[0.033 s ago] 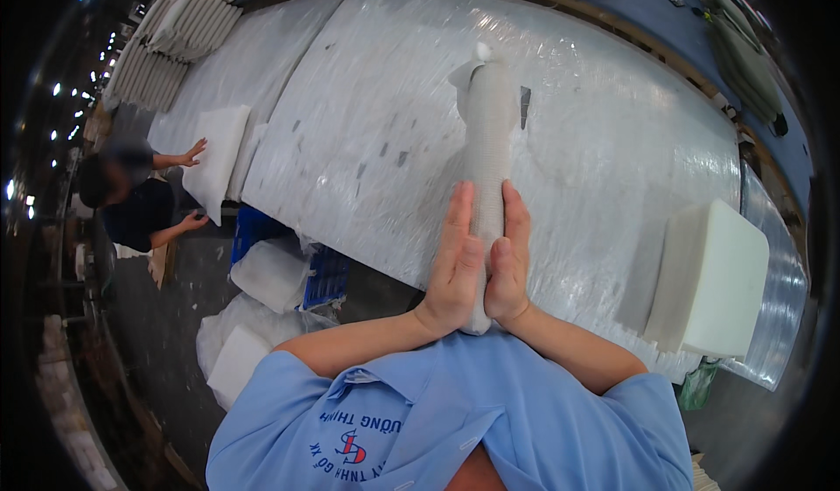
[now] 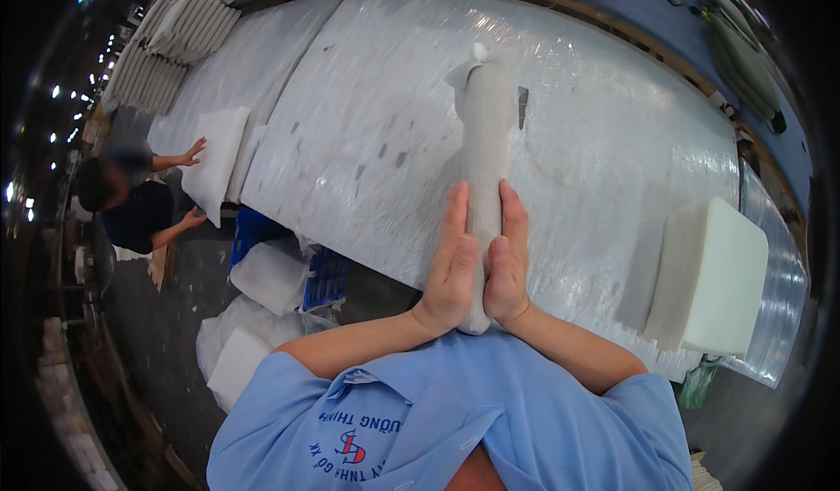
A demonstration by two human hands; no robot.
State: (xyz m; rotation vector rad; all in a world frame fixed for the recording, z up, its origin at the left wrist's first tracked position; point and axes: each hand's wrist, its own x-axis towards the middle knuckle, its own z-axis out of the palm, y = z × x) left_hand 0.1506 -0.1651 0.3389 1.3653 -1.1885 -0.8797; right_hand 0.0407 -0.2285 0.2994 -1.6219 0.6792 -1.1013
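A pale beige, fabric-covered cushion (image 2: 487,141) stands on its narrow edge, seen edge-on and pointing away from my chest. My left hand (image 2: 451,268) lies flat along its left side, fingers straight and pointing away. Against the opposite side rests my right hand (image 2: 507,259), also with straight fingers, so the cushion is held between both palms. My thumbs lie on top, close to its edge. At the far end a loose flap of cloth (image 2: 459,78) and a small white tuft (image 2: 479,52) stick out. The cushion's near end touches my shirt.
Plastic film covers the worktable (image 2: 350,141). White foam pads (image 2: 717,281) stand at the right. Another person (image 2: 144,198) handles a white pad (image 2: 217,158) at the left, near stacked cushions (image 2: 188,27). A blue crate (image 2: 324,277) and bagged foam (image 2: 241,360) sit below the table edge.
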